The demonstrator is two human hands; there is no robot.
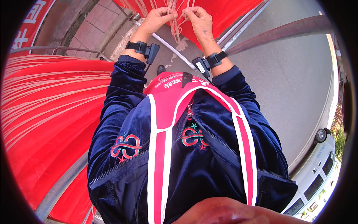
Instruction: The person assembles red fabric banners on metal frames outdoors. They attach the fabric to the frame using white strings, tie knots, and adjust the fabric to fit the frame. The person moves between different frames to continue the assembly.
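Strings (175, 22), pale and thin, pinched by left hand (158, 18) and right hand (199, 20), against red banner (223, 11)

A single wide fisheye view looks steeply down from the wearer's head, the picture ringed in black. The navy velvet jacket (194, 149) fills the centre, very near. Both raised hands lie farther off at 12 o'clock; paved ground (294, 86) spreads toward 3 o'clock.

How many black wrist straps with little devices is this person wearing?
2. One wrist strap sits on the left wrist, its device toward the middle; the other sits on the right wrist, beside a small labelled device. Both hands pinch pale strings.
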